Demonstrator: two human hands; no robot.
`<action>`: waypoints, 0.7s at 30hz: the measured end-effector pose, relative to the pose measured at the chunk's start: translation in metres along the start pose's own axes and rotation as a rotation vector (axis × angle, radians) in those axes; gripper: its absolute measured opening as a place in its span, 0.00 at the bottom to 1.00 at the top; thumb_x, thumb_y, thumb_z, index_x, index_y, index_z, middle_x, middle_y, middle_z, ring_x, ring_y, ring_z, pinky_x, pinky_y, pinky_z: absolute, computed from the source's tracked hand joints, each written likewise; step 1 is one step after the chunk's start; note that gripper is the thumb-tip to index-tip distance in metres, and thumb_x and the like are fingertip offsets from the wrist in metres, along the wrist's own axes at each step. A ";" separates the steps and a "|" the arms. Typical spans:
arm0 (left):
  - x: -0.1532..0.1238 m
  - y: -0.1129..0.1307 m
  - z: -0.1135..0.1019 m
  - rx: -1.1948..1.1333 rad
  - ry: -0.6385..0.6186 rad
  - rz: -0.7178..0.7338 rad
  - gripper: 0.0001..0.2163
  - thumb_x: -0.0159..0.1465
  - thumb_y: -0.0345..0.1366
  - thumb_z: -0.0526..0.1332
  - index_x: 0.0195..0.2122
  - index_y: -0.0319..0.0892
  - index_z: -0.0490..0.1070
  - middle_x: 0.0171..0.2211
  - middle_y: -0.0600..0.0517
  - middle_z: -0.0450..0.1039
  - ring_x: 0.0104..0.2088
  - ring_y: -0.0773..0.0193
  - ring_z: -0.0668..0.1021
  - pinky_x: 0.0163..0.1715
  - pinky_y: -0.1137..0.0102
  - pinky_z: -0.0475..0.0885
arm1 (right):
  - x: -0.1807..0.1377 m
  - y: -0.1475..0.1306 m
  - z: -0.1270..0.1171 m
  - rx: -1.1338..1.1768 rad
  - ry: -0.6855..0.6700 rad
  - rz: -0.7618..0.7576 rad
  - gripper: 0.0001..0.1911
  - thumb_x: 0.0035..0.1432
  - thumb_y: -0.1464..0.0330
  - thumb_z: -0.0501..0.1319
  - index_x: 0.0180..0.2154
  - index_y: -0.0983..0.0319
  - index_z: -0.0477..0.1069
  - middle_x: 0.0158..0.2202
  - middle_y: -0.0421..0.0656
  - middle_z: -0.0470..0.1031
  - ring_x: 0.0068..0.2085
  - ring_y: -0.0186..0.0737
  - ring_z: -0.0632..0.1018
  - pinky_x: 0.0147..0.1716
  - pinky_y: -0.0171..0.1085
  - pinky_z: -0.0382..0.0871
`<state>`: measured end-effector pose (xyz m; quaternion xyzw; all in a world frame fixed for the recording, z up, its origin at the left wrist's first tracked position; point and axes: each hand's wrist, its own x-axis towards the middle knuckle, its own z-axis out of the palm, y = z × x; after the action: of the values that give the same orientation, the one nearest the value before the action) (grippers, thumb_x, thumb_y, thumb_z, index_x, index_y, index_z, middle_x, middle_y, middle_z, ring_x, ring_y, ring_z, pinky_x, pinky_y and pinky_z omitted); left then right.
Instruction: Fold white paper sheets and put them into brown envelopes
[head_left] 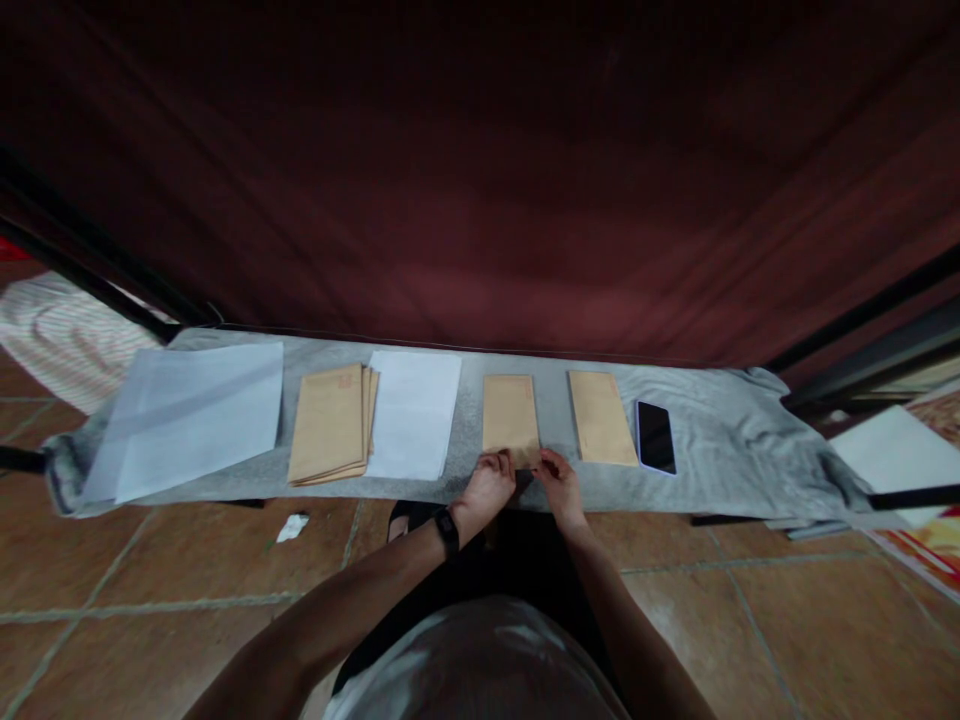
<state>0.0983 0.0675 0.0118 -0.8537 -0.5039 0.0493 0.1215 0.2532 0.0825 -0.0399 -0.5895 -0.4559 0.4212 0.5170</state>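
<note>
In the head view a brown paper envelope (510, 412) lies on the grey cloth in front of me, its short near edge toward my body. My left hand (489, 488), with a dark band on the wrist, has its fingers curled on that edge. At the near right corner, my right hand (559, 486) pinches the envelope between thumb and fingers. Another brown envelope (602, 417) rests to the right. On the left are a stack of brown envelopes (328, 420) and a pile of white paper sheets (414, 412). My fingers partly hide the near edge.
A narrow grey cloth-covered bench (724, 430) runs across the view. A phone (656, 437) lies right of the envelopes. Large translucent sheets (202, 415) hang slightly over the bench's left front. A dark red panel (480, 200) rises behind. Crumpled white paper (292, 527) is on the tiled floor.
</note>
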 end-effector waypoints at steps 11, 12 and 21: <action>-0.004 0.004 0.012 -0.023 0.018 0.008 0.22 0.66 0.20 0.48 0.60 0.25 0.66 0.49 0.32 0.74 0.49 0.48 0.78 0.47 0.55 0.74 | -0.037 0.001 -0.010 -0.938 -0.333 -0.602 0.26 0.70 0.67 0.48 0.66 0.64 0.61 0.67 0.51 0.64 0.67 0.49 0.65 0.67 0.54 0.56; -0.004 0.004 0.014 -0.023 0.030 0.023 0.22 0.66 0.21 0.48 0.60 0.26 0.66 0.52 0.31 0.73 0.53 0.48 0.77 0.51 0.54 0.72 | -0.039 0.002 -0.012 -0.978 -0.354 -0.614 0.27 0.71 0.67 0.48 0.68 0.64 0.58 0.68 0.51 0.62 0.67 0.49 0.64 0.67 0.54 0.55; -0.013 -0.014 0.024 -0.133 0.068 0.149 0.24 0.66 0.23 0.50 0.64 0.34 0.62 0.65 0.35 0.63 0.65 0.52 0.68 0.63 0.54 0.64 | -0.013 -0.008 -0.016 -0.959 -0.395 -0.596 0.25 0.73 0.64 0.45 0.66 0.61 0.62 0.65 0.49 0.66 0.66 0.44 0.66 0.67 0.51 0.55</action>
<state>0.0755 0.0668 -0.0087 -0.8961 -0.4370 -0.0042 0.0777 0.2645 0.0671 -0.0295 -0.5144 -0.8284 0.1067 0.1945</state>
